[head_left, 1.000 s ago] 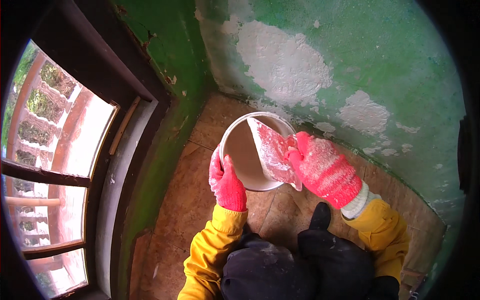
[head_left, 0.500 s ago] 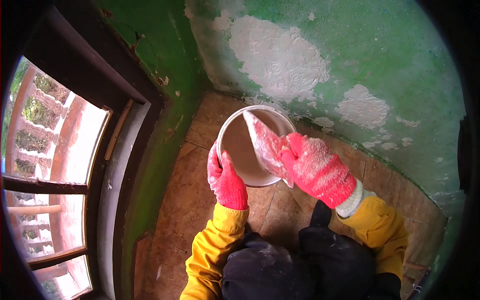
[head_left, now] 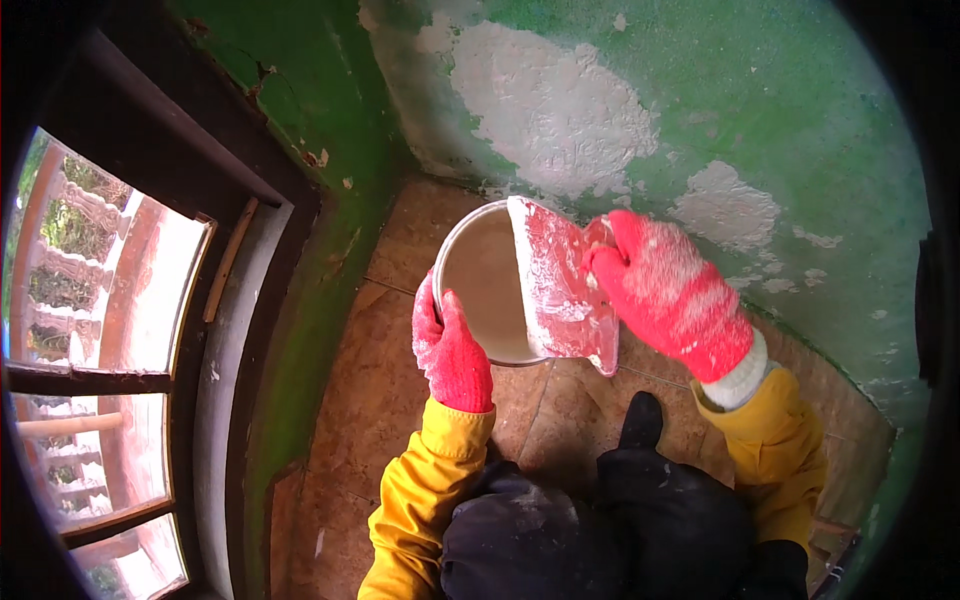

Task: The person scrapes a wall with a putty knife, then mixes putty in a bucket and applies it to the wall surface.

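Note:
My left hand, in a red knitted glove, holds the left side of a round white bucket, thumb over the rim. Inside the bucket shows a smooth greyish-white paste. In the same kind of glove, my right hand is closed on the grip of a wide translucent red plastic putty scraper. Its blade is smeared with white paste and lies across the right part of the bucket's mouth, hiding that side. Whether the blade touches the rim I cannot tell. White residue marks the right glove.
Ahead stands a green wall with rough whitish patches. A dark-framed window is on the left, with a green strip of wall beside it. Brown tiles cover the floor under the bucket, near my dark shoe.
My right hand has moved right with the scraper. The blade has turned so its broad, smeared face shows. My left hand stays on the bucket.

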Demonstrator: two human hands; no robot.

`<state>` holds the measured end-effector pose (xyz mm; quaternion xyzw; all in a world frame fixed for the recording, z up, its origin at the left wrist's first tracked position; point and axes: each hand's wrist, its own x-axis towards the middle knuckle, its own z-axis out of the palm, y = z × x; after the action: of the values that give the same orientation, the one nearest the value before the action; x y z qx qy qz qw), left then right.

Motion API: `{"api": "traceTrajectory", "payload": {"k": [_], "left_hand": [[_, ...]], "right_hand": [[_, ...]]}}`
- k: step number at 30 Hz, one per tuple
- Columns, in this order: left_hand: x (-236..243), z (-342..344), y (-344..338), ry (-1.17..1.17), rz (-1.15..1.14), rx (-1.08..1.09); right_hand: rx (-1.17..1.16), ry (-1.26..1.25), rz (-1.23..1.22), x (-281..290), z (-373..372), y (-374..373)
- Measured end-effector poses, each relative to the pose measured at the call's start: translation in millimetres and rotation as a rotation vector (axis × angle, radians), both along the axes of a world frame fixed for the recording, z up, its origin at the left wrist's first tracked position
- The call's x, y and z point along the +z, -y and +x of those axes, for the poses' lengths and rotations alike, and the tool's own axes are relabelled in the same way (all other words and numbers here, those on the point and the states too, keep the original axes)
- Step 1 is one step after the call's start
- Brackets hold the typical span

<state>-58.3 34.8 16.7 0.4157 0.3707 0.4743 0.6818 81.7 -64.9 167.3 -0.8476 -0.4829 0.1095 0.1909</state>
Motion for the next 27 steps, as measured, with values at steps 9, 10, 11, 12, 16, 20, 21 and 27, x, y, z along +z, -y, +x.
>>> {"api": "traceTrajectory", "payload": {"k": [9,10,11,12,16,20,21,27], "left_hand": [[-5,-2,2,-0.016,0.022,-0.007],[-7,-3,1,-0.018,0.022,-0.012],[-9,-4,1,-0.021,0.025,0.004],[-9,-4,1,-0.021,0.027,0.023],[-7,-2,4,-0.056,0.052,0.016],[-10,-6,4,-0.097,0.053,0.004],[-10,-6,2,-0.044,0.032,0.008],[-4,-3,11,0.043,-0.014,-0.006]], "right_hand": [[0.213,0.200,0.026,-7,7,-18],[0.246,0.202,0.043,-11,6,-17],[0.312,0.236,0.084,-19,2,-12],[0.378,0.274,0.126,-26,-2,-8],[0.273,0.170,0.061,-30,-14,4],[0.047,-0.064,0.045,3,-11,0],[0.011,-0.080,0.093,13,-7,1],[0.392,0.266,-0.026,-20,26,10]]}}
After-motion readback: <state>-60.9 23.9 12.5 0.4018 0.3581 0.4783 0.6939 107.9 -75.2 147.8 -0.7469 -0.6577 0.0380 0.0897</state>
